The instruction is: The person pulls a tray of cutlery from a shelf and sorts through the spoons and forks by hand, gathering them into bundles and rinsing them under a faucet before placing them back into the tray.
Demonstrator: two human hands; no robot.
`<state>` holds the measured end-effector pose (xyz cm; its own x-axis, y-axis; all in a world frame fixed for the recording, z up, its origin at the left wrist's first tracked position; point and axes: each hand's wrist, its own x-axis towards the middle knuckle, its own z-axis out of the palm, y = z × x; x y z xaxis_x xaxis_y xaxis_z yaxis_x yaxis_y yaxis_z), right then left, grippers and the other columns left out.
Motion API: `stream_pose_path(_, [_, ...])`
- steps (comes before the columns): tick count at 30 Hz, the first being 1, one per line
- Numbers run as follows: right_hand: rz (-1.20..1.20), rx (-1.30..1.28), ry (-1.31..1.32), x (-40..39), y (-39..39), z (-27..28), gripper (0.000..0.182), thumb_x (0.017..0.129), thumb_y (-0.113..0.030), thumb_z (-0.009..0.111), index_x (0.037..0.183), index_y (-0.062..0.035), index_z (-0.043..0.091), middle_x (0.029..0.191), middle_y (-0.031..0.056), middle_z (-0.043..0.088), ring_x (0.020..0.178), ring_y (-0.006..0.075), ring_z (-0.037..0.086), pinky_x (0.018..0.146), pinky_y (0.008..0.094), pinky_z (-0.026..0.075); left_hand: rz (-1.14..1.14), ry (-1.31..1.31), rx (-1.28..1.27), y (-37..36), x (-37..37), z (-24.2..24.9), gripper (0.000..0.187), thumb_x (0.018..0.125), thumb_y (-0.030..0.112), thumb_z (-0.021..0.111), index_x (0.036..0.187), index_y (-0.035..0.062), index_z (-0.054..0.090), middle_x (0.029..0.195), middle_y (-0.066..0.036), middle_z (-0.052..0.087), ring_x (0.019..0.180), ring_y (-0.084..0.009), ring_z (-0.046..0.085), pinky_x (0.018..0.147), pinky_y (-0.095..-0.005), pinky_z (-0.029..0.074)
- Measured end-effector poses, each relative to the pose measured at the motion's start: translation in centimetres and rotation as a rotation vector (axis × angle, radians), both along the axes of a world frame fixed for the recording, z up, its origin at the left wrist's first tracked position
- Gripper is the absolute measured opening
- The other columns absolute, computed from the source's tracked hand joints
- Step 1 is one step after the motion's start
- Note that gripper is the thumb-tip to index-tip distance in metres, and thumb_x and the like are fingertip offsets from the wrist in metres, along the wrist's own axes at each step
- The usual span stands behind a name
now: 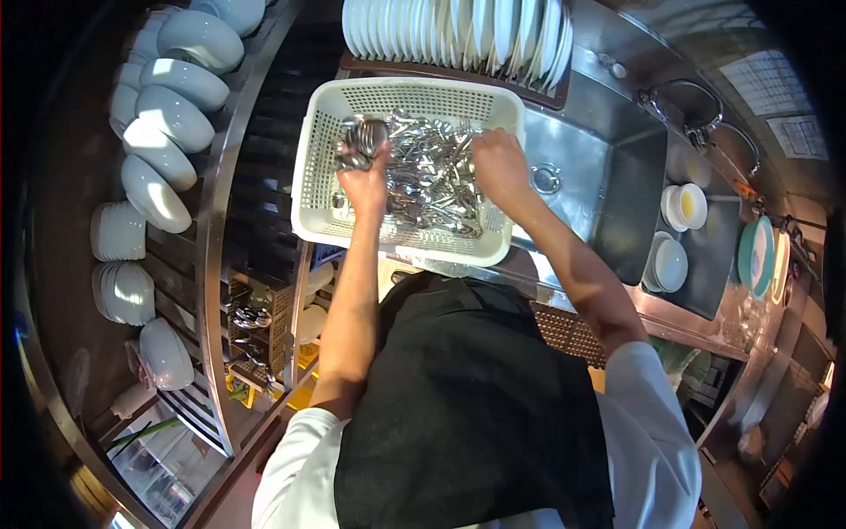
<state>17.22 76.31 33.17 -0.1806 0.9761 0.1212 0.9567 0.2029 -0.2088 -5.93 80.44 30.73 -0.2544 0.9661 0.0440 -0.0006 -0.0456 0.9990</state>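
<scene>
In the head view, the left hand (362,187) grips a bunch of cutlery (367,136), heads up; pieces could slip out if that grip loosens, since the bunch is loose and uneven. The right hand (500,166) has its fingers curled down by the basket's right end; whether they close on anything I cannot tell. Reaching into the tangled cutlery pile (425,172) could prick a finger on fork tines.

That pile lies inside the white plastic basket (405,249), both hands over it. Beyond, a brown rack (548,95) holds upright plates (458,31). A sink (577,132) lies to the right; past it, a grey basin (709,286) contains white bowls (671,264).
</scene>
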Motion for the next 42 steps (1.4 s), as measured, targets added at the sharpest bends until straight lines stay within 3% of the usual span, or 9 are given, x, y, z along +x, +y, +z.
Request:
stream_pose_path(3, [-0.087, -0.202, -0.323, -2.3, 1.5, -2.4, 0.018, 0.084, -0.004, 0.06, 0.1, 0.0013, 0.067, 0.097, 0.016, 0.072, 0.106, 0.0344, 0.066, 0.104, 0.0496, 0.04, 0.087, 0.017, -0.073, -1.6, -2.8, -2.1, 0.025, 0.084, 0.001, 0.08, 0.103, -0.0012, 0.063, 0.092, -0.008, 0.069, 0.077, -0.0143, 0.065, 0.069, -0.0291, 0.055])
stream_pose_path(9, [-0.275, -0.028, -0.056, -2.1, 2.6, -5.7, 0.032, 0.084, -0.009, 0.064, 0.115, -0.0012, 0.061, 0.091, 0.0211, 0.072, 0.105, 0.0363, 0.067, 0.107, 0.0548, 0.035, 0.22, -0.301, -0.105, -3.9, -7.1, 1.6, 0.011, 0.097, 0.002, 0.064, 0.107, 0.0044, 0.06, 0.093, -0.002, 0.062, 0.07, -0.0092, 0.055, 0.06, -0.0276, 0.052])
stream_pose_path(14, [-0.084, 0.156, -0.182, 1.3, 3.3, 5.8, 0.011, 0.088, -0.013, 0.066, 0.092, -0.0043, 0.071, 0.09, 0.0161, 0.072, 0.093, 0.0344, 0.066, 0.097, 0.0543, 0.041, 0.111, -0.221, -0.132, -3.0, -8.7, 5.5, 0.004, 0.099, 0.008, 0.064, 0.096, 0.0091, 0.061, 0.079, 0.004, 0.052, 0.065, -0.0075, 0.044, 0.06, -0.0249, 0.036])
stream_pose_path(22, [0.343, 0.521, 0.238, -2.0, 6.1, 17.1, 0.012, 0.089, -0.016, 0.072, 0.092, -0.0048, 0.073, 0.087, 0.0109, 0.066, 0.086, 0.033, 0.063, 0.077, 0.0439, 0.048, -0.229, -0.582, -0.1, -2.1, -5.1, 10.0, 0.019, 0.094, 0.016, 0.074, 0.098, 0.009, 0.056, 0.1, -0.005, 0.064, 0.094, -0.0182, 0.065, 0.086, -0.0389, 0.054])
stream_pose_path(26, [0.511, 0.439, 0.434, -8.3, 5.0, 14.8, 0.01, 0.087, -0.017, 0.072, 0.089, -0.0082, 0.071, 0.088, 0.0072, 0.064, 0.091, 0.0285, 0.063, 0.082, 0.0434, 0.047, -0.251, -0.361, -0.073, -2.7, -5.5, 6.9, 0.017, 0.095, 0.02, 0.073, 0.097, 0.0096, 0.059, 0.11, -0.007, 0.069, 0.095, -0.0182, 0.065, 0.087, -0.0363, 0.052])
stream_pose_path(29, [0.493, 0.262, 0.786, -14.8, 3.1, 13.3, 0.013, 0.089, -0.018, 0.073, 0.09, -0.0054, 0.072, 0.085, 0.0078, 0.065, 0.083, 0.0267, 0.064, 0.077, 0.0406, 0.049, -0.134, -0.077, -0.204, -6.1, -6.0, 10.8, 0.01, 0.094, 0.016, 0.068, 0.091, 0.0077, 0.064, 0.075, -0.003, 0.064, 0.063, -0.0114, 0.057, 0.058, -0.0271, 0.045])
stream_pose_path(31, [0.43, 0.015, 0.982, -15.9, 2.0, 12.1, 0.014, 0.092, -0.015, 0.071, 0.093, -0.0018, 0.072, 0.085, 0.0082, 0.067, 0.08, 0.0209, 0.065, 0.075, 0.0345, 0.05, -0.06, -0.508, -0.267, -7.9, -7.5, 10.6, 0.009, 0.091, 0.004, 0.064, 0.086, 0.0077, 0.058, 0.066, 0.003, 0.049, 0.05, -0.008, 0.041, 0.055, -0.0295, 0.043])
stream_pose_path(36, [0.202, -0.36, 1.167, -11.7, -0.4, 3.2, 0.024, 0.103, -0.015, 0.06, 0.098, 0.0047, 0.071, 0.087, 0.0049, 0.069, 0.084, 0.0103, 0.061, 0.077, 0.0263, 0.049, 0.293, -0.89, -0.288, -19.6, -16.0, 5.7, 0.016, 0.098, 0.014, 0.048, 0.085, 0.0087, 0.055, 0.049, 0.004, 0.032, 0.047, -0.0097, 0.037, 0.063, -0.0343, 0.046])
stream_pose_path(42, [-0.086, -0.411, 0.847, -0.8, -6.6, -3.3, 0.017, 0.1, -0.01, 0.061, 0.106, 0.0036, 0.07, 0.095, 0.0074, 0.07, 0.087, 0.0141, 0.063, 0.081, 0.0283, 0.05, 0.809, -0.81, -0.261, -34.2, -26.7, -3.0, 0.019, 0.104, 0.018, 0.05, 0.091, 0.0037, 0.051, 0.068, -0.004, 0.05, 0.065, -0.0191, 0.052, 0.068, -0.038, 0.05])
